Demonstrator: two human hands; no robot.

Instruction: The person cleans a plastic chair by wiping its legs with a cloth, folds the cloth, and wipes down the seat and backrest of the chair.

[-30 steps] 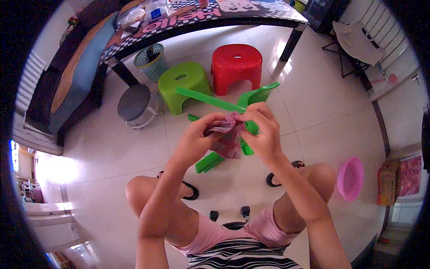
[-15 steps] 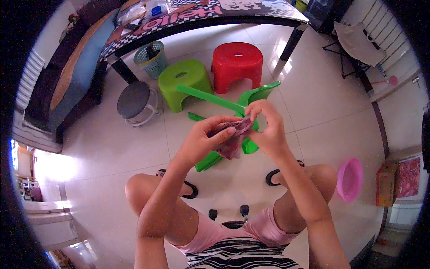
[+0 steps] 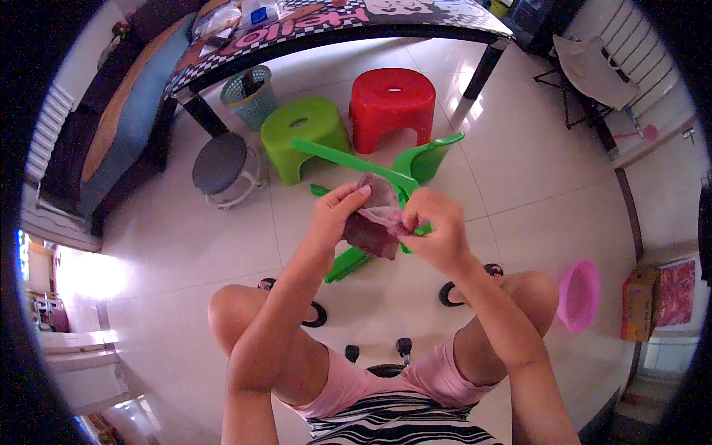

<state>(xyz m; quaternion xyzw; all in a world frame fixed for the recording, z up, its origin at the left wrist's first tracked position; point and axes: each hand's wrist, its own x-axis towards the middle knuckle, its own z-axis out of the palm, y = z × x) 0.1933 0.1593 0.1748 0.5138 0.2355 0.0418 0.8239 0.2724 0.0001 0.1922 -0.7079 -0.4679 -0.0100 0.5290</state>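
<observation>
Between my two hands is a small mauve cloth, held in the air above the floor. My left hand pinches its left side between thumb and fingers. At the cloth's right end, my right hand is closed on a bunched part. The cloth spreads into two flaps, one upper and one lower, with a paler fold in the middle. Below and beyond the hands lies a bright green plastic object with long bars, partly hidden by the cloth and hands; I cannot tell its exact kind.
Ahead stand a light green stool, a red stool, a grey round stool and a mesh basket by a table. On the right are a pink basin, a cardboard box and a folding chair.
The cloth has been spread wider, its upper flap now raised. My left hand has shifted slightly, and my right hand has moved down and closed around the cloth's right end.
</observation>
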